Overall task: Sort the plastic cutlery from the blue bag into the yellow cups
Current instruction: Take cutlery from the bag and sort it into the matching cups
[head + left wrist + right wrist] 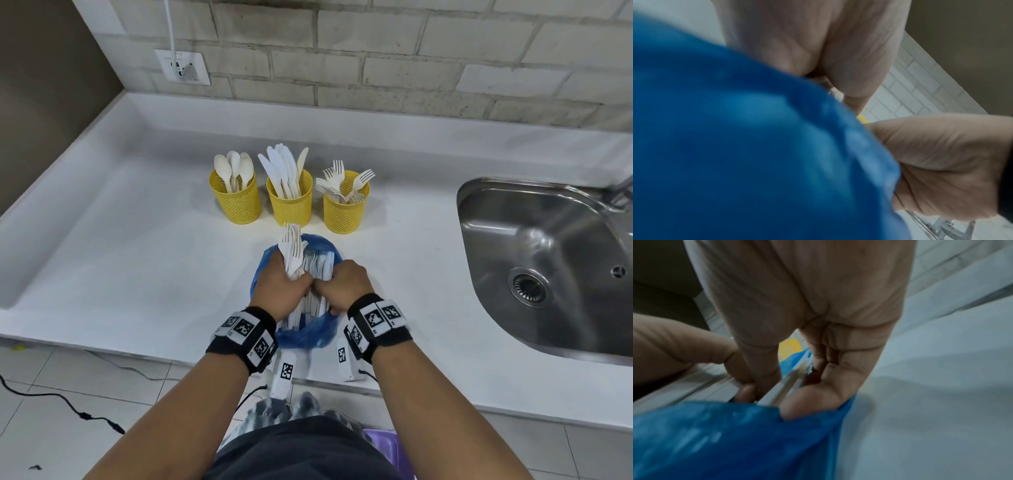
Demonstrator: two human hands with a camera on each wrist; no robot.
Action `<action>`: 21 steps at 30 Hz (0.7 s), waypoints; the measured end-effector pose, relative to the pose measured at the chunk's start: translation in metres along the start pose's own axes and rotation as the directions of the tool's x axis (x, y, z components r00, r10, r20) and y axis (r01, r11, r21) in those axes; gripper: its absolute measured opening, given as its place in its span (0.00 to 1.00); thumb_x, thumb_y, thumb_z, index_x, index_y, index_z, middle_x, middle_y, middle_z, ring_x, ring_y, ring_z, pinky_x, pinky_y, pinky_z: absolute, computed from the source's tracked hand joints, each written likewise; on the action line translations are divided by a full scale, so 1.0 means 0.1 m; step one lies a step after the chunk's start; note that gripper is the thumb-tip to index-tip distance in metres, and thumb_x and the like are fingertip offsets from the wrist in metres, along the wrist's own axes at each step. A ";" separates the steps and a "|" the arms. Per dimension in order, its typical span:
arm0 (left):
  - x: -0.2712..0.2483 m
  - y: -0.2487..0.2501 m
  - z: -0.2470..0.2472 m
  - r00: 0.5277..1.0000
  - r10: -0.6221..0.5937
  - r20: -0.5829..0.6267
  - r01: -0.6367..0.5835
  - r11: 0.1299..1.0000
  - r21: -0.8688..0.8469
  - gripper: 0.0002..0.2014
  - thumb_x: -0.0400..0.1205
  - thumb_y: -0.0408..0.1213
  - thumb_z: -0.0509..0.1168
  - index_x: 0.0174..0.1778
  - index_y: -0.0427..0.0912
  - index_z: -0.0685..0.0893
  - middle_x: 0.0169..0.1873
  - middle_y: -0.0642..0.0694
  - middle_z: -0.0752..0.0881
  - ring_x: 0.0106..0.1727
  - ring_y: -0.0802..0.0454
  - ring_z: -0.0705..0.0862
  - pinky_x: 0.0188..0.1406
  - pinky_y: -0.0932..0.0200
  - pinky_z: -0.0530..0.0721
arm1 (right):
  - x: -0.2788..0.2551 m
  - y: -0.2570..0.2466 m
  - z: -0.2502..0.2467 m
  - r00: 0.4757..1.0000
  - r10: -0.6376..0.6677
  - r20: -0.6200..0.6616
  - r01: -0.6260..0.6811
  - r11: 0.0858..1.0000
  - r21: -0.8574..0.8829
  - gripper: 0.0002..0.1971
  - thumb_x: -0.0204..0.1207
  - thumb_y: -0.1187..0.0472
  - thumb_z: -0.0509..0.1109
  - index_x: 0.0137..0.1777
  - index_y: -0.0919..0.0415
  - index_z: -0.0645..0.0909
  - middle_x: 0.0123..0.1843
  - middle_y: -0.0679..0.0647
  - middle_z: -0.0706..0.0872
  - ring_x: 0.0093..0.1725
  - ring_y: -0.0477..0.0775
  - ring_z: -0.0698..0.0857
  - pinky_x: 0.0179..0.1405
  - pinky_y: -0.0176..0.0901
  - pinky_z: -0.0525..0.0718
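The left hand [280, 284] grips a bunch of forks [291, 250] whose tines stick up above the blue bag [308, 334], and the right hand [342, 284], close beside it, curls its fingers around a few cutlery handles [785, 389] inside the bag's open mouth. The bag lies on the white tabletop [137, 274] near its front edge, full of white cutlery. Just behind it stand three yellow cups in a row: spoons in the left cup [236, 200], knives in the middle cup [291, 204], forks in the right cup [344, 210], with a steel sink [548, 267] well off to the right.
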State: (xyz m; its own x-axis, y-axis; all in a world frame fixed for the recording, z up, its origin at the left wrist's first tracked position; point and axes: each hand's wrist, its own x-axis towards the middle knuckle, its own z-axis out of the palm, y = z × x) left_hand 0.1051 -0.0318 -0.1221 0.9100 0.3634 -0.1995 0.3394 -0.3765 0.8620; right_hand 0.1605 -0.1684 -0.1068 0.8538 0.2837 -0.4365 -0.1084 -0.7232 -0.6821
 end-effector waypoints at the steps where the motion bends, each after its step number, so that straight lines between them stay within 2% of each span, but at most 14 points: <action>1: 0.00 0.00 0.01 1.000 -0.004 -0.001 0.004 1.000 0.000 0.25 0.78 0.37 0.71 0.72 0.48 0.77 0.55 0.54 0.84 0.58 0.51 0.84 0.54 0.56 0.79 | 0.02 -0.02 0.02 1.000 -0.005 -0.015 0.005 1.000 -0.030 0.10 0.71 0.53 0.76 0.37 0.59 0.84 0.38 0.59 0.91 0.37 0.62 0.92 0.40 0.53 0.92; 5: 0.00 -0.01 0.01 1.000 -0.027 0.004 0.027 1.000 0.003 0.25 0.74 0.41 0.70 0.69 0.50 0.77 0.57 0.52 0.86 0.58 0.49 0.85 0.61 0.46 0.85 | 0.11 -0.04 0.13 0.998 -0.013 -0.057 0.005 0.990 -0.142 0.13 0.75 0.52 0.77 0.43 0.61 0.81 0.51 0.61 0.91 0.50 0.65 0.91 0.42 0.47 0.85; 8: 0.01 -0.02 0.01 1.000 -0.016 0.002 0.016 1.000 0.018 0.24 0.76 0.40 0.70 0.69 0.49 0.77 0.57 0.51 0.86 0.59 0.49 0.85 0.62 0.45 0.84 | 0.16 -0.04 0.16 0.997 -0.021 -0.069 0.013 0.992 -0.127 0.12 0.75 0.56 0.75 0.50 0.65 0.86 0.54 0.63 0.91 0.54 0.65 0.90 0.45 0.46 0.86; 12: 0.03 0.01 0.06 1.000 -0.021 -0.017 0.021 0.999 0.025 0.23 0.77 0.37 0.71 0.69 0.48 0.78 0.54 0.54 0.84 0.58 0.49 0.85 0.59 0.50 0.83 | 0.19 0.05 0.09 0.998 -0.022 -0.066 0.017 0.996 -0.084 0.08 0.73 0.59 0.76 0.46 0.63 0.85 0.49 0.61 0.90 0.52 0.63 0.90 0.41 0.41 0.77; 16: 0.04 0.04 0.09 1.000 -0.019 -0.023 0.021 0.998 0.059 0.22 0.79 0.37 0.71 0.69 0.44 0.77 0.55 0.51 0.84 0.56 0.49 0.84 0.51 0.57 0.78 | 0.16 0.13 -0.04 0.995 -0.020 -0.096 0.024 0.999 0.040 0.08 0.69 0.59 0.79 0.45 0.62 0.88 0.44 0.55 0.90 0.46 0.57 0.88 0.41 0.39 0.77; 19: 0.05 0.07 0.13 0.999 -0.036 0.000 0.036 0.995 0.092 0.22 0.80 0.37 0.71 0.69 0.40 0.76 0.57 0.47 0.84 0.57 0.47 0.83 0.53 0.56 0.78 | 0.16 0.20 -0.09 0.998 0.007 -0.063 0.002 0.989 0.147 0.05 0.67 0.61 0.79 0.36 0.59 0.86 0.37 0.54 0.89 0.42 0.56 0.88 0.37 0.39 0.78; 21: 0.05 0.09 0.15 0.999 -0.043 0.012 0.042 0.994 0.099 0.21 0.81 0.37 0.71 0.68 0.39 0.75 0.56 0.47 0.84 0.56 0.47 0.82 0.52 0.56 0.77 | 0.15 0.24 -0.09 0.998 0.022 -0.061 -0.007 0.974 0.226 0.10 0.66 0.64 0.79 0.28 0.56 0.82 0.31 0.52 0.86 0.37 0.56 0.87 0.33 0.40 0.78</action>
State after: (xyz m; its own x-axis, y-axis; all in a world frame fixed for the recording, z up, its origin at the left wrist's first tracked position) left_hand 0.1165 -0.0456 -0.1225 0.8972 0.3693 -0.2423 0.3992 -0.4432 0.8027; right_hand 0.1754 -0.1874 -0.1249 0.8806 0.2292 -0.4148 -0.2269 -0.5645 -0.7936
